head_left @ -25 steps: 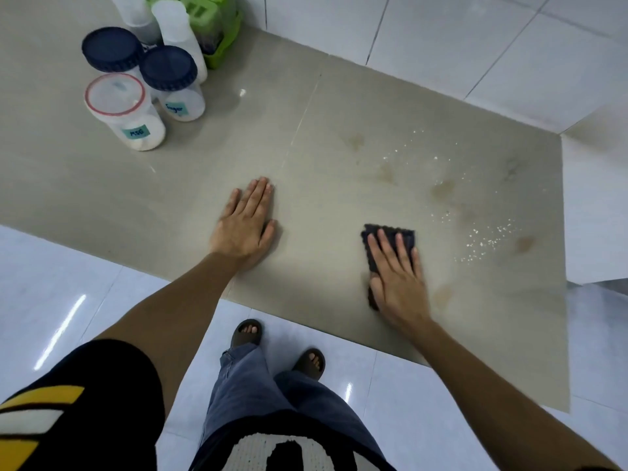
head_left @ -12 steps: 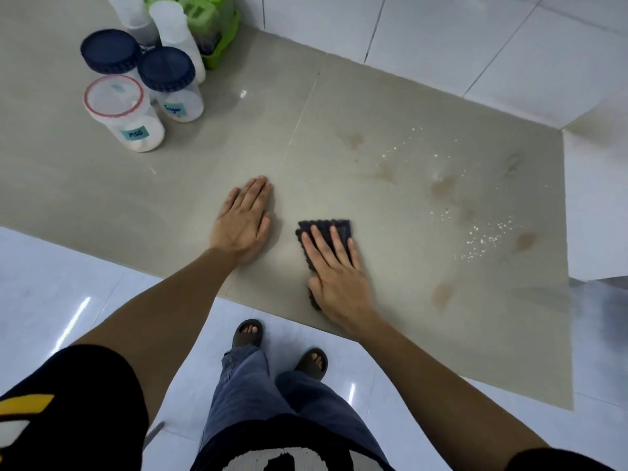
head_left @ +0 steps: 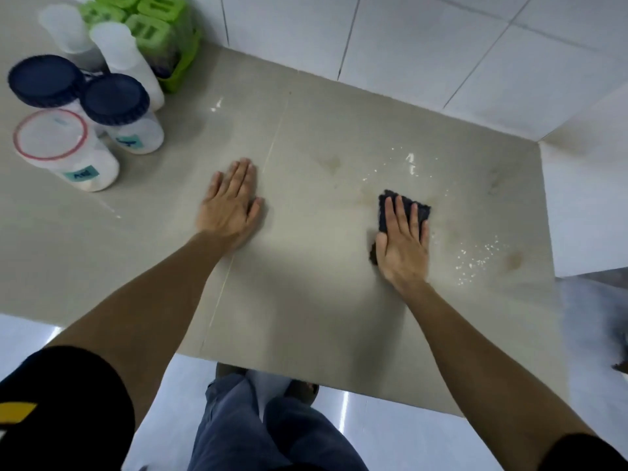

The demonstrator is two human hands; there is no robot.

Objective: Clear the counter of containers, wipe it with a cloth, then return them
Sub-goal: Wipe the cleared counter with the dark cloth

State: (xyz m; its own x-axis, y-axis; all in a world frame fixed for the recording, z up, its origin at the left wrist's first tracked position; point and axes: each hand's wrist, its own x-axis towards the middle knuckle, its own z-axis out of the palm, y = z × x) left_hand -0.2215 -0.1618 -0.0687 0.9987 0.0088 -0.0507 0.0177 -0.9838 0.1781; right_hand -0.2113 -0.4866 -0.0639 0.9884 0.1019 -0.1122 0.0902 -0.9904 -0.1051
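A dark, nubby cloth (head_left: 404, 209) is lying flat on the beige worktop (head_left: 306, 300), right of centre, its far edge and corners showing past the fingers while the near part is hiding under the palm. The right hand (head_left: 402, 241) is pressing down on it with the palm flat and the fingers stretched out straight, not curled around the fabric. White specks (head_left: 475, 258) are scattering over the surface just to the right of the cloth, and more are lying beyond it toward the tiled wall (head_left: 424, 45); a few brownish stains (head_left: 513, 260) are showing among them. The left hand (head_left: 231, 202) is resting empty on the worktop, palm down and fingers spread together, well apart from the cloth (its outline is blurring a little). The containers are standing clustered at the far left corner: two jars with dark blue lids (head_left: 115, 98), a red-rimmed jar (head_left: 64, 151) nearest, white bottles (head_left: 125, 62) and a green caddy (head_left: 159, 32) behind.
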